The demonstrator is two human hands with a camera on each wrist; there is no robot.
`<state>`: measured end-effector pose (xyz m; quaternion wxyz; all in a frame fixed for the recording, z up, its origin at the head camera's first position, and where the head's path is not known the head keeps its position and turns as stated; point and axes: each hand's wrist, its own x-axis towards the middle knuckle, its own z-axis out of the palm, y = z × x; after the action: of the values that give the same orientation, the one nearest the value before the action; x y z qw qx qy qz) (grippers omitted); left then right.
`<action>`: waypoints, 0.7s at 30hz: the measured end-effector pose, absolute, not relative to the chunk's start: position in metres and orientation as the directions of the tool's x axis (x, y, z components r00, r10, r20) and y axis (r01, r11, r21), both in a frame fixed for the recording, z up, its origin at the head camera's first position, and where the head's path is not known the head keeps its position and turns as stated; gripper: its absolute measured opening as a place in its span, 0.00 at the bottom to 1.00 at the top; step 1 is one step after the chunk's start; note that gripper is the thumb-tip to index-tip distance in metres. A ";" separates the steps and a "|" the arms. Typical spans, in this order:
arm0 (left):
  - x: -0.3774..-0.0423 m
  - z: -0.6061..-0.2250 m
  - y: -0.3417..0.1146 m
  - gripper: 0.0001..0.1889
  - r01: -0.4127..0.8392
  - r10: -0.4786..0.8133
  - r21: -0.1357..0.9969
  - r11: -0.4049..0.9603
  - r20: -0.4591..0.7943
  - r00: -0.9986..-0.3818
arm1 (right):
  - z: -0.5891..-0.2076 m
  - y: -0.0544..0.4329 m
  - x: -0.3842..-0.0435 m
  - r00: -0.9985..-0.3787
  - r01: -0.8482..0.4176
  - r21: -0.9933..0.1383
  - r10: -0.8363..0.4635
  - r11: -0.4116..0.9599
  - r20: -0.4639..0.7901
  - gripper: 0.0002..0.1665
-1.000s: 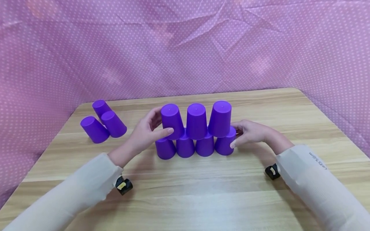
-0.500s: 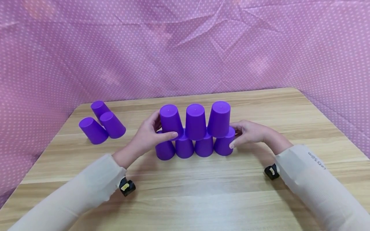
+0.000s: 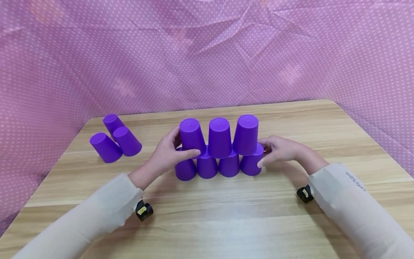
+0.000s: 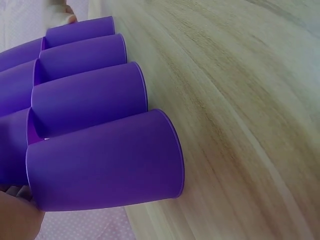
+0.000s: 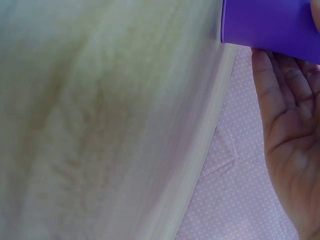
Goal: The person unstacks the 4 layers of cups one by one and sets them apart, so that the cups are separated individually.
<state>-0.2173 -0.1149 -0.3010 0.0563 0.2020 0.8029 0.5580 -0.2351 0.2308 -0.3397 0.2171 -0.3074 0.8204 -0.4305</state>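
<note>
Upside-down purple cups stand in two tiers at mid-table in the head view. Three form the upper tier, across the seams of a lower row of several. My left hand [image 3: 168, 153] grips the upper left cup [image 3: 192, 138], thumb across its front near the rim and fingers behind. At the other end, my right hand [image 3: 280, 149] holds the lower right cup [image 3: 252, 164] between thumb and fingers. The upper middle cup [image 3: 219, 140] and upper right cup [image 3: 245, 136] are untouched. In the left wrist view, the lower left cup [image 4: 105, 165] is nearest, beside part of that hand.
Three more inverted purple cups stand grouped on the left of the wooden table [image 3: 207, 223]: a front one [image 3: 106, 148], a right one [image 3: 127, 142] and a back one [image 3: 112, 124]. Pink dotted cloth [image 3: 207, 54] hangs behind the table.
My left hand has shifted slightly right, its thumb reaching farther across the upper left cup. The right hand keeps its hold, and the cups stay in the same arrangement.
</note>
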 end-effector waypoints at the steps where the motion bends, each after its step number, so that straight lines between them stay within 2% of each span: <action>1: -0.217 -0.301 -0.115 0.36 0.256 0.383 0.921 0.295 0.132 -0.915 | -0.340 0.231 -0.235 -0.715 -0.316 -0.842 -0.693 0.436 -0.090 0.30; 21: -0.217 -0.303 -0.116 0.36 0.214 0.349 0.926 0.311 0.098 -0.932 | -0.341 0.231 -0.235 -0.704 -0.329 -0.848 -0.706 0.415 -0.072 0.31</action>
<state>-0.2167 -0.1162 -0.3029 0.0603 0.1744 0.8075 0.5603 -0.2354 0.2312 -0.3409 0.2157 -0.3182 0.8130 -0.4374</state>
